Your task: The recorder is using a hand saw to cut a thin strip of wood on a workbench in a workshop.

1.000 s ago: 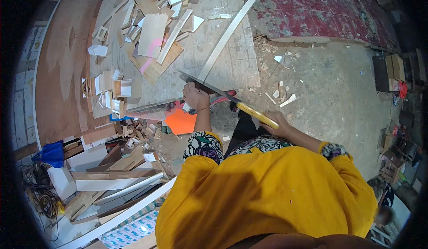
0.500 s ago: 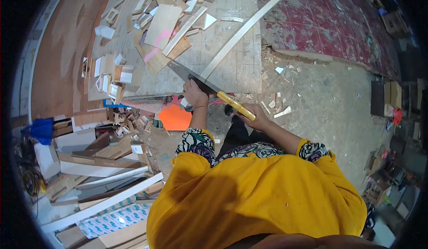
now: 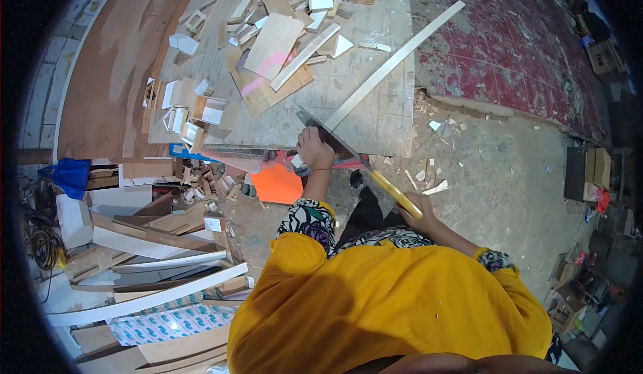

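A long pale wood strip (image 3: 395, 62) lies diagonally on the plywood work surface (image 3: 375, 133). My left hand (image 3: 315, 148) grips the strip's near end at the front edge, fingers curled over it. A saw (image 3: 341, 143) lies across the strip just beside those fingers, its blade pointing up and to the left. My right hand (image 3: 415, 214) is closed on the saw's yellow handle (image 3: 395, 190), to the right of my legs. Where the teeth meet the wood is too small to make out.
Offcuts (image 3: 271, 49) cover the back of the surface. A brown board (image 3: 100, 92) is at left, stacked scrap wood (image 3: 161, 240) at lower left, an orange sheet (image 3: 281, 183) below the edge. Wood bits (image 3: 435, 186) lie on the floor; cardboard boxes (image 3: 589, 173) stand at right.
The saw moved forward, up and left, then back down and right with my right hand. My left hand stays on the strip. The whole view has shifted slightly.
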Action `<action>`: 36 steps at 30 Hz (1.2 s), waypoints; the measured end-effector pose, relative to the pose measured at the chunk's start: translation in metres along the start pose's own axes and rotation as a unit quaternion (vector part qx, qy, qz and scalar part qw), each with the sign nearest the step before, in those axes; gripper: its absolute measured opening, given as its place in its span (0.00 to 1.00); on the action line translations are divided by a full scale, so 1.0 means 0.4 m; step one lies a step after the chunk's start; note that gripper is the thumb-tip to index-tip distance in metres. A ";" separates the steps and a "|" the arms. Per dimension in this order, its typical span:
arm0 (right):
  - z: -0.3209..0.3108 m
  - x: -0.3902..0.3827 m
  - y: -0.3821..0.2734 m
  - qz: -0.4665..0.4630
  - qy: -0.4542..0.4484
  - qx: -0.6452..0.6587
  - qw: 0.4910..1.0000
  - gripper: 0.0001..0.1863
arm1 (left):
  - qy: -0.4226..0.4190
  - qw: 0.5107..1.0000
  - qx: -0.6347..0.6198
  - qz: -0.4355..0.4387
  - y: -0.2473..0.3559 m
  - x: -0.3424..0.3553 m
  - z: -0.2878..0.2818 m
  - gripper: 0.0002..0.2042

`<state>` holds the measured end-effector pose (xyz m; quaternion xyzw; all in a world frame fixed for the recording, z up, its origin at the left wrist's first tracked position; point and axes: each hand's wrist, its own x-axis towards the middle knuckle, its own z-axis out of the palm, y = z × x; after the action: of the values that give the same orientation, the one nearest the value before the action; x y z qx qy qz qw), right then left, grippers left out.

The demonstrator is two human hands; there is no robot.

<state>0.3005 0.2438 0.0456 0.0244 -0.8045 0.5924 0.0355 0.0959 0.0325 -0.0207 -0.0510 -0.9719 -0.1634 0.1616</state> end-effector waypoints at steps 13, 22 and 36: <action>-0.072 -0.087 0.004 0.042 -0.041 -0.026 0.998 0.05 | -0.014 1.000 -0.005 -0.017 0.005 0.002 -0.009 0.15; 0.011 0.032 -0.018 0.037 -0.007 -0.013 0.999 0.06 | -0.008 1.000 0.015 0.000 -0.014 0.016 -0.001 0.15; -0.054 -0.054 -0.016 0.075 -0.045 0.010 0.996 0.06 | -0.024 0.999 -0.028 -0.023 -0.001 0.020 -0.013 0.16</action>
<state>0.3230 0.2624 0.0563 -0.0090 -0.7989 0.5997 -0.0450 0.0899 0.0308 -0.0134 -0.0374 -0.9714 -0.1932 0.1332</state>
